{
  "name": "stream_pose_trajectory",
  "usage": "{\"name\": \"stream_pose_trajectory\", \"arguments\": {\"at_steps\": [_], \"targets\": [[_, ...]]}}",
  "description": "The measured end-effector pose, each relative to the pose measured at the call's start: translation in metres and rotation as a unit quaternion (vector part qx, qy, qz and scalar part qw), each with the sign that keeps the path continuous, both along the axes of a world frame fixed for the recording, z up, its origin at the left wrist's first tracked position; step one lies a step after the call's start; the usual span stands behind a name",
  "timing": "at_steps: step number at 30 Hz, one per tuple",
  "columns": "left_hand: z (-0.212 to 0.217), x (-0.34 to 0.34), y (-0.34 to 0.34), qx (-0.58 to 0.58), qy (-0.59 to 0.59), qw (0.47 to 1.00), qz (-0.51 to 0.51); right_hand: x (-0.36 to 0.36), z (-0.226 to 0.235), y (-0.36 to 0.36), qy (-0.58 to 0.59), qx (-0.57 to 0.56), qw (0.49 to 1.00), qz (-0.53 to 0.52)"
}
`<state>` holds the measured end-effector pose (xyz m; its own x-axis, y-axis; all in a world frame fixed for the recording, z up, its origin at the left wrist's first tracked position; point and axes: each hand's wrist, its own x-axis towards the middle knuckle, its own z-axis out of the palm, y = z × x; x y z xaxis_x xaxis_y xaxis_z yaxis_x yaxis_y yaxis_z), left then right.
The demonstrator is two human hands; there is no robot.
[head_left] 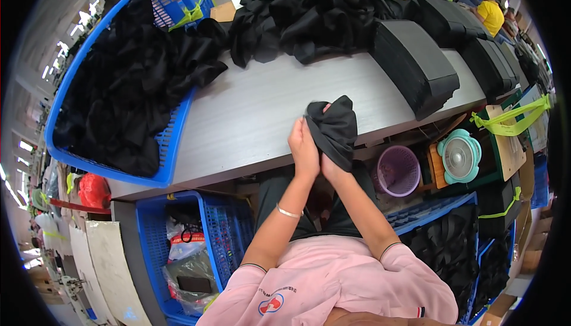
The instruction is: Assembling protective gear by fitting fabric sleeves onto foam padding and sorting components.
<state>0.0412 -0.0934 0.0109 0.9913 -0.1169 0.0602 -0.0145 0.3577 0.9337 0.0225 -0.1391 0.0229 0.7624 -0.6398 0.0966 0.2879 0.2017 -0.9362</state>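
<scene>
A crumpled black cloth piece [334, 129] is held up between my two hands, just over the near edge of the grey table [262, 106]. My left hand [304, 149] presses against its left side, fingers closed along the edge. My right hand [333, 170] comes up from below, mostly covered by the cloth. A bit of fingertip shows near the cloth's top; which hand it belongs to is hard to tell. Beyond my hands lies a big heap of loose black cloth pieces [309, 13]. To its right stand neat stacks of flat black pieces [410, 58].
A blue basket [178, 147] overflowing with black pieces rests at the table's left. Below are another blue basket [205, 254] with bags, a purple bin [397, 171], a turquoise fan-like object [460, 156] and a crate of black pieces [443, 243]. A person in yellow [490, 16] sits far right.
</scene>
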Motion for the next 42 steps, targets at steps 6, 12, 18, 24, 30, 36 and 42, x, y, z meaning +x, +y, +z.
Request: {"name": "stream_pose_trajectory", "arguments": {"at_steps": [6,12,18,24,30,36,42], "targets": [[-0.005,0.02,0.006,0.024,-0.038,0.999,-0.004,-0.073,-0.03,-0.004,0.088,-0.095,0.977,0.172],[0.015,0.059,0.043,0.027,0.028,0.999,0.003,-0.161,-0.033,-0.012,0.113,-0.037,0.908,0.401],[0.043,-0.01,0.042,0.133,-0.12,0.979,0.093,-0.149,-0.012,-0.026,0.088,-0.157,0.981,0.075],[0.045,-0.112,0.048,0.171,-0.229,0.956,-0.065,-0.132,-0.001,-0.027,0.094,-0.232,0.968,-0.015],[0.027,-0.11,0.088,0.137,-0.119,0.983,0.021,-0.184,-0.018,-0.024,0.057,0.297,0.902,0.31],[-0.006,-0.107,0.097,0.041,0.13,0.974,-0.183,-0.2,0.002,-0.008,0.043,0.275,0.866,0.415],[0.018,-0.156,0.098,-0.161,0.34,0.82,-0.431,-0.168,-0.005,-0.035,-0.012,-0.035,0.972,0.232]]}}
